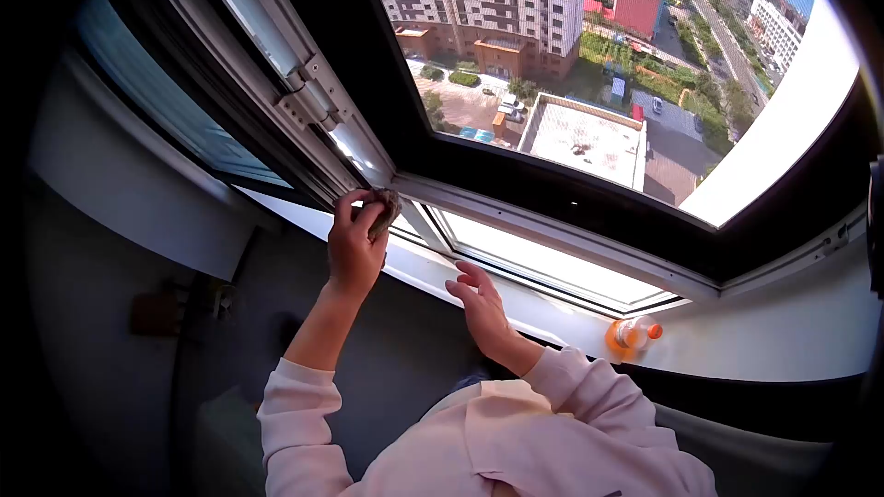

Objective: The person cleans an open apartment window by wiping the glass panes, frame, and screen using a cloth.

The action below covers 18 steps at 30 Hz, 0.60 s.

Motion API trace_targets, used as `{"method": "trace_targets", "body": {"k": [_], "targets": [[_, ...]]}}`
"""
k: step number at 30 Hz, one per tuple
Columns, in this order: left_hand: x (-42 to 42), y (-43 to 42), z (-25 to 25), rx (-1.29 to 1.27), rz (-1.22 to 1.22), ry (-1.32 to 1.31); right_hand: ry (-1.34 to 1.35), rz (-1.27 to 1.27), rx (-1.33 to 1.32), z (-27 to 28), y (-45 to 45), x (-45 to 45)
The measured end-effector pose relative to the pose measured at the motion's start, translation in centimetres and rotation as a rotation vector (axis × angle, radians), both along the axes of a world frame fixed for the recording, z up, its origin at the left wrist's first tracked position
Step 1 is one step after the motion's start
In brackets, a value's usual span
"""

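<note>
My left hand (354,248) pinches a small crumpled grey-brown rag (384,213). It presses the rag against the lower corner of the window frame (368,161), just below the hinge (315,103). Lower and to the right, my right hand (481,306) hovers over the white windowsill (543,311) with its fingers apart and nothing in them. The window's lower frame rail (562,235) runs beyond both hands.
An orange-capped bottle with orange liquid (632,338) stands on the sill at right. An opened window sash (175,92) is on the left. Outside, far below, are buildings and a street. A small brown object (155,313) sits low at left in shadow.
</note>
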<state>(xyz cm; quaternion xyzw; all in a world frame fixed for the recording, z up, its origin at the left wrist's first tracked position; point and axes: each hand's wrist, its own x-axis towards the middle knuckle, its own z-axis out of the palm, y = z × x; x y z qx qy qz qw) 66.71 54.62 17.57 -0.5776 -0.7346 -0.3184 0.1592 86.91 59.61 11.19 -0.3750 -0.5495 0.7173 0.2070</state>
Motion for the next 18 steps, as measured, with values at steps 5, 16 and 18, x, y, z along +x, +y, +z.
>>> {"method": "trace_targets", "body": {"k": [5, 16, 18], "targets": [[-2.3, 5.4, 1.7, -0.35, 0.128, 0.576, -0.002, 0.014, -0.116, -2.7, -1.1, 2.7], [-4.3, 8.6, 0.4, -0.586, -0.024, 0.888, 0.011, -0.093, -0.22, -5.0, 0.3, 6.4], [-4.5, 8.8, 0.0, -0.634, -0.005, 0.954, -0.009, -0.106, -0.191, -5.6, 0.4, 6.7]]}}
